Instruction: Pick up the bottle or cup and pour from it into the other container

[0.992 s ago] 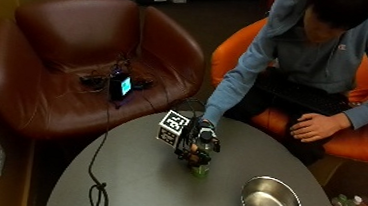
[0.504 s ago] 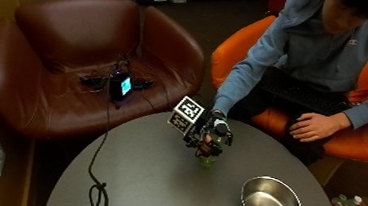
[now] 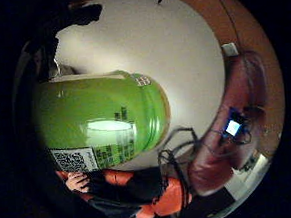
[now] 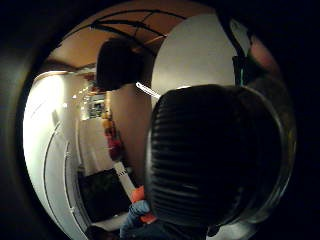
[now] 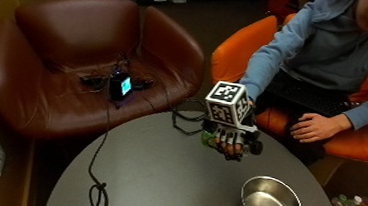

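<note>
Although the pouring itself had not begun, the pick-up looked done: in the outside view the gloved right hand (image 5: 233, 140) had its fingers curled round a green bottle (image 5: 208, 139) and held it above the round grey table (image 5: 150, 180), near the edge closest to the seated person. Most of the bottle was hidden behind the glove there, so I could not tell from that view whether its base was clear of the tabletop or how far it was tilted. A steel bowl (image 5: 271, 205) sat on the table well apart from the hand, toward the near right edge, and nothing could be seen inside it. By my reading, what remained was carrying the bottle across to the bowl and tipping it.

From the little-finger side of the palm, the bottle's green body (image 3: 104, 124) filled much of the picture, with a printed label and a square code on it, and bare tabletop lay beyond; the bowl did not show there. From the thumb side, a dark ribbed cap (image 4: 200, 160) sat close to the camera and seemed still on, which the outside view could not show. If so, it would need removing before anything could pour.
</note>
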A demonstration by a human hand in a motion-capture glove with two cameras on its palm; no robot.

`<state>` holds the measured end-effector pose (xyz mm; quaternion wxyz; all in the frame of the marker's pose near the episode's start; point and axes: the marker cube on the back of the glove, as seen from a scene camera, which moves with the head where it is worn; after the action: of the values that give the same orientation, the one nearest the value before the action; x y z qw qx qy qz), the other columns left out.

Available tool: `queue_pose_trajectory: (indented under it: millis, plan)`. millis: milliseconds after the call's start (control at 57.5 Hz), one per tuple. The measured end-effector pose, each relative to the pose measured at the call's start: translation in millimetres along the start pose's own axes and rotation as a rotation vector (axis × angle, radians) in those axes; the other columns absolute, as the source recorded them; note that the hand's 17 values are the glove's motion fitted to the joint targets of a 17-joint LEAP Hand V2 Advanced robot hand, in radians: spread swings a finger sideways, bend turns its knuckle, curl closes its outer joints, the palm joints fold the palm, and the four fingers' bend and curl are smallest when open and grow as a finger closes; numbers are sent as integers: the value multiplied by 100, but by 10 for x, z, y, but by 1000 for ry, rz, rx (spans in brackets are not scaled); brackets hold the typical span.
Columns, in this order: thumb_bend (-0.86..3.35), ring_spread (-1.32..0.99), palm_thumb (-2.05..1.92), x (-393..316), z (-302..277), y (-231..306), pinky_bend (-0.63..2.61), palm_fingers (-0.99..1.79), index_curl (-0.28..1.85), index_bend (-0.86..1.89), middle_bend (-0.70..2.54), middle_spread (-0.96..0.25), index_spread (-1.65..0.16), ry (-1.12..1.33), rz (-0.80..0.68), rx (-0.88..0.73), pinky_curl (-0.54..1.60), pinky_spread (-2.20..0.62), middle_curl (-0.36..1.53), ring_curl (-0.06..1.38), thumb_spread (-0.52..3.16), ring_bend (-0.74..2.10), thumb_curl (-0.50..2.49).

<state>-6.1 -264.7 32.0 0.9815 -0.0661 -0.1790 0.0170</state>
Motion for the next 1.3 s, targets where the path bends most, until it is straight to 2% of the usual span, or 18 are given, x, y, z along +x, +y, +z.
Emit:
queue_pose_trajectory:
  millis: [157, 331, 435, 818, 1305]
  plan:
    - [-3, -24, 110, -494, -75, -302, 21, 114, 41, 15, 39, -14, -28, 430, 30, 87, 37, -32, 51, 47, 5, 39, 73]
    - [-3, -24, 109, -875, 177, -230, 21, 115, 41, 15, 39, -14, -28, 1090, 4, 134, 37, -32, 51, 47, 4, 39, 74]
    - [-4, -25, 108, -1081, 304, -253, 23, 116, 41, 14, 39, -14, -28, 1333, -28, 145, 38, -32, 51, 48, 4, 39, 74]
    - [-4, -27, 105, -1221, 530, -313, 25, 118, 41, 15, 40, -15, -29, 1364, -48, 86, 38, -32, 52, 48, 5, 40, 74]
    - [-4, -27, 104, -1139, 596, -35, 26, 117, 42, 15, 40, -16, -29, 1266, -93, 77, 37, -33, 51, 47, 6, 40, 74]
